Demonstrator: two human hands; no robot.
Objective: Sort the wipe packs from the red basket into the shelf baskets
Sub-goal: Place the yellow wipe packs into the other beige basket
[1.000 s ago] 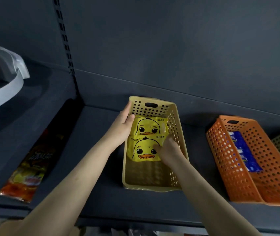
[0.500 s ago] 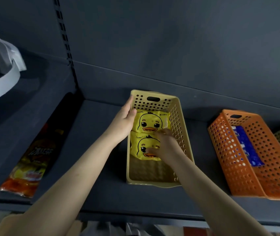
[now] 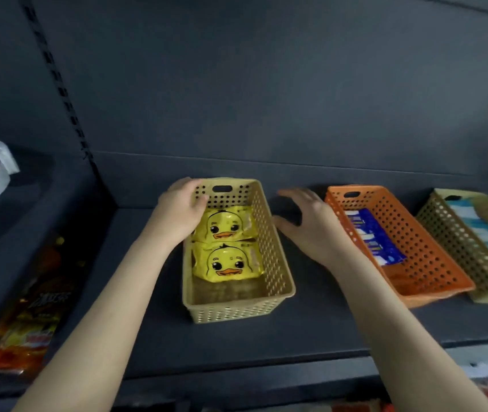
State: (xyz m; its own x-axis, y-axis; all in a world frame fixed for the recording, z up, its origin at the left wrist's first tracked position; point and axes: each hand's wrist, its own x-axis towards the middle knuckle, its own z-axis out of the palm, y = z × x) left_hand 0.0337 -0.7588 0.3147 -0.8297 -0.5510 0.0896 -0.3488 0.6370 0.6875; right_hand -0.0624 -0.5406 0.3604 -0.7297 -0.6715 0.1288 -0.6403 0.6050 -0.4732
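The far left corner of the beige basket (image 3: 231, 310) is gripped by the left hand (image 3: 179, 211), with the thumb inside the rim and the fingers curled over it. The right hand (image 3: 311, 226) is held wide open, fingers spread and nothing in it, between that basket and the orange basket (image 3: 433, 263). Whether it touches the shelf cannot be told. Two yellow duck wipe packs (image 3: 228, 264) are laid flat in the beige basket, the far one partly covered by the left hand. A third basket (image 3: 456, 248) is cut off at the right edge, its contents blurred.
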